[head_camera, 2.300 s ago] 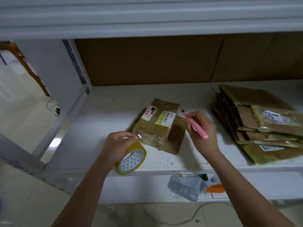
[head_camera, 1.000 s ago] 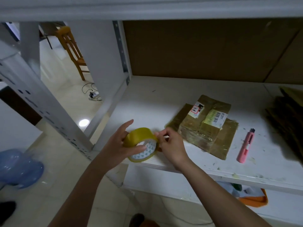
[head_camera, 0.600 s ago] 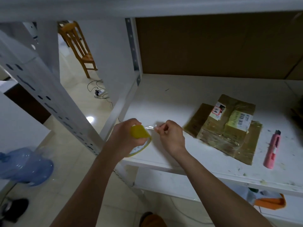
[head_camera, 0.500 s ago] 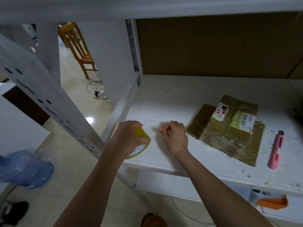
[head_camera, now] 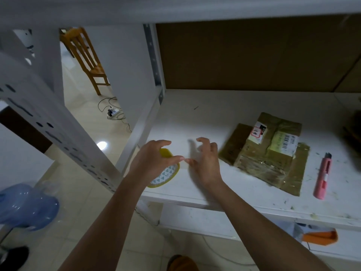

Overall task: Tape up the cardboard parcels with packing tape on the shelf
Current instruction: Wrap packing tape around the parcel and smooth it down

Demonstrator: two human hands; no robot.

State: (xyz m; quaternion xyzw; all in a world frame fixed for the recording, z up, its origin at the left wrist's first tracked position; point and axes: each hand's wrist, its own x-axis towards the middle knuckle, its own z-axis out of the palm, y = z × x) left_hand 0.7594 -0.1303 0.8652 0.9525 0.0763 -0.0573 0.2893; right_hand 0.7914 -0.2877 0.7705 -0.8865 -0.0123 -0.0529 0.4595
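1. Half a second ago our right hand [head_camera: 205,163] pinched the tape end; now its fingers are spread, gripping nothing we can see, so the strip seems lost
2. Our left hand [head_camera: 154,163] still grips the tape roll [head_camera: 166,173] at the shelf's [head_camera: 214,114] near left edge
3. The parcel [head_camera: 269,151] lies flat right of the hands, long axis running near-left to far-right, beside the pink knife [head_camera: 322,177]

Our left hand [head_camera: 154,161] and right hand [head_camera: 205,163] are bare, as are both forearms (no sleeves, watch or rings that we can see).
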